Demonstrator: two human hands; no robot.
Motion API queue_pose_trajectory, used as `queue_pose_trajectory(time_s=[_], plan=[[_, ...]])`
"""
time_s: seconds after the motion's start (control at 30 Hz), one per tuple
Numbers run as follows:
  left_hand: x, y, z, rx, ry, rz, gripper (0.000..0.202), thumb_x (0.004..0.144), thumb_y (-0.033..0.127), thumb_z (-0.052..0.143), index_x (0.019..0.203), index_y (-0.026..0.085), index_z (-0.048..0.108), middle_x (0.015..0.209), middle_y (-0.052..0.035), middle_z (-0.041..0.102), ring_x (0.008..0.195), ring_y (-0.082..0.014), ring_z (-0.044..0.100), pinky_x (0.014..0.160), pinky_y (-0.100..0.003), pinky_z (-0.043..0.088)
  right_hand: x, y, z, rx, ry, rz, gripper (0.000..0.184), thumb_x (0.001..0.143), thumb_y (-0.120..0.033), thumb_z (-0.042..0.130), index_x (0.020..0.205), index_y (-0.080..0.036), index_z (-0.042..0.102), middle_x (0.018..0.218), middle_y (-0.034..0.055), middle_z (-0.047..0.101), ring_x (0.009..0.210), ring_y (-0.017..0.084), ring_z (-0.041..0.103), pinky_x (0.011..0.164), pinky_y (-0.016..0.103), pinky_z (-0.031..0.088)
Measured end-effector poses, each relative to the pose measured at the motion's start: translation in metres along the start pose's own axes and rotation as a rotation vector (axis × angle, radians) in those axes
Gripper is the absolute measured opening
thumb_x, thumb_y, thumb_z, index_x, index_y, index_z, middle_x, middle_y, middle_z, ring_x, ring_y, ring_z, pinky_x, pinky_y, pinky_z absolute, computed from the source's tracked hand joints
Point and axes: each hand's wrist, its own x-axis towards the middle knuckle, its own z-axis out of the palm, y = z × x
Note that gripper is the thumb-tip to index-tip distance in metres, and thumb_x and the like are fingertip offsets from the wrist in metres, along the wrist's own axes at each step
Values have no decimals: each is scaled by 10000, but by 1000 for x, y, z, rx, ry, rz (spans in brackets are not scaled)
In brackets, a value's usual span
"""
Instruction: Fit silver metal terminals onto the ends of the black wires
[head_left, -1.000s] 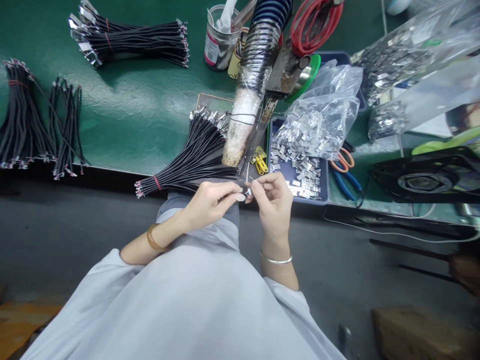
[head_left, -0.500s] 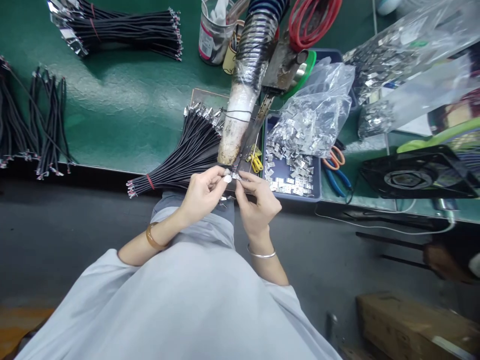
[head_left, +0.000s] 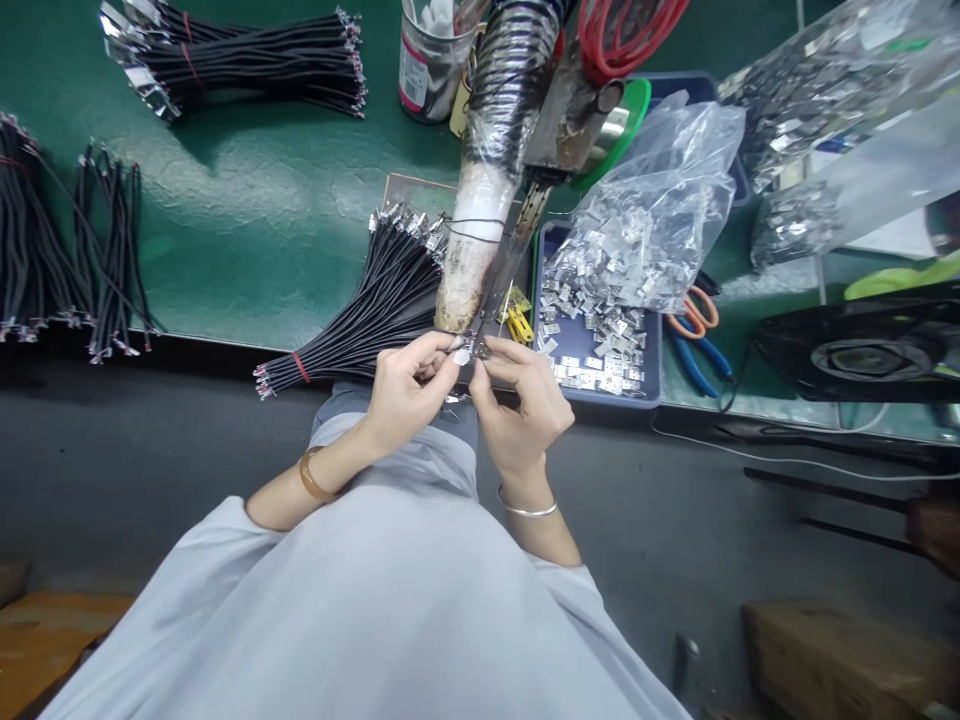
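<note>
A small, shiny silver metal piece point(head_left: 474, 347) sat between the fingertips of both hands, beneath the tip of a thick hose wrapped in clear film and stained brown point(head_left: 476, 225). The left hand point(head_left: 409, 388) had its thumb and forefinger pinched on the piece's near end; the right hand point(head_left: 523, 400) brought thumb and forefinger to the other side, though the piece was too small to tell whether these gripped or merely steadied it. A second earlier both hands had been lower and nearer the dark blue plastic tray point(head_left: 637, 402) of loose silver pieces point(head_left: 600, 375); they had since moved up to the hose and barely shifted in the last half second, which suggested the work had passed from bringing parts together to a close, steady step. Just left lay a fanned bundle of black cables point(head_left: 367, 310), bound by a thin red band point(head_left: 301, 367).
</note>
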Motion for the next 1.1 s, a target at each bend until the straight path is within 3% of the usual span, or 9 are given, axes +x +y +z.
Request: queue_pose_trajectory(time_s=[0.4,0.57,0.63,0.7,0.77,0.8,0.87,0.97,1.1], plan=[[-2,2,1,92,11,-15,136,879,263,622,799,160,660,525,77,427,471,-63,338,478,-201,280,-6,2,-4,-45,-34,-96,152,916,-120,659,914,-258,594,1005,50,816,863,171,801,747,263,657],[-3,1,2,85,-4,-28,146,864,258,627,797,145,692,521,72,432,479,-62,340,479,-193,290,-7,7,-10,129,-42,107,62,993,-169,588,995,-231,596,962,33,809,670,144,775,558,228,608],[-5,0,2,75,-22,-5,138,853,244,638,804,141,715,523,69,449,482,-59,347,479,-184,298,-1,9,-17,196,123,115,50,1003,-201,595,1020,-233,629,783,-34,754,452,98,644,408,206,494],[-9,-1,0,66,-54,39,116,842,212,648,804,142,733,533,61,480,490,-61,364,479,-179,310,9,9,-26,194,417,-22,40,983,-256,651,1000,-264,686,605,-87,594,333,71,451,327,229,363],[-14,-3,-4,69,-122,101,111,846,181,654,801,145,749,560,42,549,502,-66,407,487,-178,341,18,8,-39,137,641,-121,58,947,-318,709,1000,-299,722,621,-82,514,321,53,307,305,265,267],[-17,-4,-6,73,-158,132,112,854,175,661,801,146,755,583,28,597,511,-70,445,500,-180,370,20,8,-46,94,646,-104,69,941,-340,714,1000,-304,724,677,-68,530,330,47,290,306,278,255],[-21,-6,-12,85,-186,180,109,874,185,685,807,147,762,656,-8,693,546,-87,541,538,-191,439,22,13,-59,-7,453,54,80,952,-350,687,996,-284,694,780,-36,587,363,61,397,334,287,323],[-19,-9,-21,136,-63,274,116,906,208,706,814,155,752,775,-48,768,654,-126,657,640,-232,525,19,39,-69,-97,51,329,101,964,-340,639,947,-247,604,695,-24,632,494,153,619,459,288,467],[-2,-18,-27,486,68,498,116,945,196,672,886,152,761,899,-93,766,864,-206,675,831,-351,532,23,91,-61,-297,-73,347,216,870,-363,677,761,-250,528,627,-16,613,519,177,585,554,318,455]])
